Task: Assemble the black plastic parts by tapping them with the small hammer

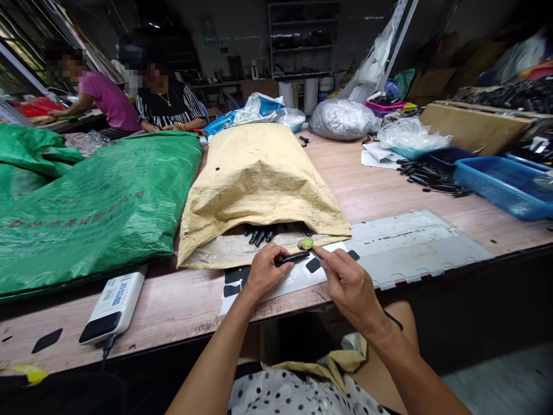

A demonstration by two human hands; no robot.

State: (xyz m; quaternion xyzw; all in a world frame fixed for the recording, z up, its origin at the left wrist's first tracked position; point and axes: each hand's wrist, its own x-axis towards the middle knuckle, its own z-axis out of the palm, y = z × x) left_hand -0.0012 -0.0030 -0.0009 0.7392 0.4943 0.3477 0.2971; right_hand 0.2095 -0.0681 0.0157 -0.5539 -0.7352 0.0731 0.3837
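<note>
My left hand point(265, 270) is closed around a slim black part point(294, 257), which points to the right above a white sheet point(298, 282) with dark rounded patches. Close by on the right, the fingers of my right hand point(348, 280) are pinched together near the part's tip; what they hold is too small to make out. A small round yellow-green object point(306, 244) shows just beyond the fingertips. Behind both hands lies a large yellow woven sack point(259, 184), its mouth towards me, with several black parts point(260, 236) in the opening.
Green sacks point(99, 202) fill the left, with a white power bank point(114, 305) at the table edge. A grey sheet point(415, 248) lies to the right. Beyond are a blue tray point(503, 187), loose black parts point(432, 180) and a bulging plastic bag point(343, 119). Two people sit at the back left.
</note>
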